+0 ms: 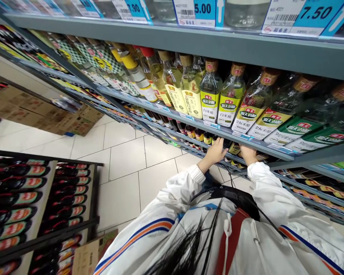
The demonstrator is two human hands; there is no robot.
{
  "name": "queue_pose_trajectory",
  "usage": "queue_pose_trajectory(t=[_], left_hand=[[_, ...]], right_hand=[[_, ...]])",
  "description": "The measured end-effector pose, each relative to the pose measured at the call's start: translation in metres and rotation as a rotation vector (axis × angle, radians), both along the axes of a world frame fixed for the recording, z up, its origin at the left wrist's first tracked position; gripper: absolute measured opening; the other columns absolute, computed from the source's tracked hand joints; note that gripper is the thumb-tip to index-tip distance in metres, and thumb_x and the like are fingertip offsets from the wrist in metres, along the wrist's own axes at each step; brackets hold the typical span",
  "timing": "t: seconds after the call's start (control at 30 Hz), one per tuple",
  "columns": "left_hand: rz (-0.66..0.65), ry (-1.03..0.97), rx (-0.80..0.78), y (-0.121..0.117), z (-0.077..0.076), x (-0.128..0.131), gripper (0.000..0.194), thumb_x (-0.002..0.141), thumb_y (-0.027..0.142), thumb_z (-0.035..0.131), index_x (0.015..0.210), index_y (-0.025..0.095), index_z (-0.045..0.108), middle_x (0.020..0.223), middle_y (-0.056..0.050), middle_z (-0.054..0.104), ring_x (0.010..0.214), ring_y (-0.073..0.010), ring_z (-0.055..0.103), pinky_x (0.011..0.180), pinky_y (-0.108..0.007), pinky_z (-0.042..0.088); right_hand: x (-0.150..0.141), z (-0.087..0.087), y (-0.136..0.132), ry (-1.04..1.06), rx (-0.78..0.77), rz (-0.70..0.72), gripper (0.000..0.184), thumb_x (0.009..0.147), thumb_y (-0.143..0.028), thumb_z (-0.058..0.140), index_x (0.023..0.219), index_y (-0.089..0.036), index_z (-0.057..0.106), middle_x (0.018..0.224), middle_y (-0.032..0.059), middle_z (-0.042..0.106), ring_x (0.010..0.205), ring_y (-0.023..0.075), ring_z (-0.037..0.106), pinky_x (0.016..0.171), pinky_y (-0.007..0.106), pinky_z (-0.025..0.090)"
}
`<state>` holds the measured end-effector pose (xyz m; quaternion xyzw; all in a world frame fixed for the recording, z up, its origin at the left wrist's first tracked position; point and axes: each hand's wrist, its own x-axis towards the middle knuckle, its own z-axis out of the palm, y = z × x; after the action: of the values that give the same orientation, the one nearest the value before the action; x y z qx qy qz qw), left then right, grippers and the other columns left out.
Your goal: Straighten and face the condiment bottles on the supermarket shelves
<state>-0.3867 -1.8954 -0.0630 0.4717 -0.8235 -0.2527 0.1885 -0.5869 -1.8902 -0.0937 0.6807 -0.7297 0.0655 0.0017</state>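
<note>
Both my hands reach under the shelf edge into the lower shelf of dark bottles (199, 135). My left hand (216, 152) is curled round a dark bottle cap at the shelf front. My right hand (248, 154) lies just right of it, its fingers hidden under the shelf lip beside a yellow-labelled bottle (234, 149). Both arms wear white sleeves with blue and orange stripes.
Above my hands stands a row of clear vinegar bottles (210, 93) with green and yellow labels on a grey shelf (189, 116) with price tags. Cardboard boxes (74, 122) sit on the tiled floor at left. A low rack of dark sauce bottles (23, 198) stands lower left.
</note>
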Motion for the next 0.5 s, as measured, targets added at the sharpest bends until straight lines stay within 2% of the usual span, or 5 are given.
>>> queue_pose_trajectory(t=[0.1,0.2,0.37,0.5], left_hand=[[0.054,0.013,0.013,-0.013,-0.002,-0.023,0.045,0.097,0.027,0.053,0.133,0.0,0.051,0.133,-0.028,0.058,0.132,-0.0365,0.055,0.112,-0.051,0.045],[0.112,0.049,0.024,-0.022,-0.009,-0.044,0.035,0.096,0.023,0.052,0.123,0.002,0.06,0.125,-0.028,0.064,0.126,-0.037,0.059,0.112,-0.052,0.044],[0.181,0.181,0.016,-0.037,-0.025,-0.071,0.032,0.093,0.01,0.051,0.121,0.011,0.067,0.127,-0.018,0.069,0.13,-0.029,0.058,0.122,-0.046,0.035],[0.223,0.285,0.037,-0.058,-0.033,-0.085,0.034,0.09,0.01,0.054,0.119,0.019,0.07,0.125,-0.011,0.072,0.131,-0.0262,0.058,0.122,-0.043,0.037]], right_hand=[[0.001,0.002,0.002,0.002,-0.017,-0.022,0.042,0.095,-0.016,0.047,0.135,-0.012,0.058,0.115,0.0218,0.065,0.109,0.0334,0.058,0.106,0.05,0.037],[0.004,0.002,0.006,0.001,-0.063,-0.085,0.041,0.1,-0.025,0.045,0.134,-0.008,0.059,0.114,0.024,0.065,0.107,0.0352,0.06,0.106,0.052,0.036],[0.012,-0.002,0.016,0.002,-0.139,-0.159,0.044,0.105,-0.032,0.041,0.132,-0.003,0.061,0.11,0.0257,0.066,0.108,0.0358,0.06,0.107,0.05,0.037],[0.017,-0.005,0.02,-0.001,-0.175,-0.197,0.045,0.103,-0.034,0.045,0.131,-0.002,0.061,0.111,0.0276,0.065,0.109,0.038,0.06,0.106,0.051,0.038]])
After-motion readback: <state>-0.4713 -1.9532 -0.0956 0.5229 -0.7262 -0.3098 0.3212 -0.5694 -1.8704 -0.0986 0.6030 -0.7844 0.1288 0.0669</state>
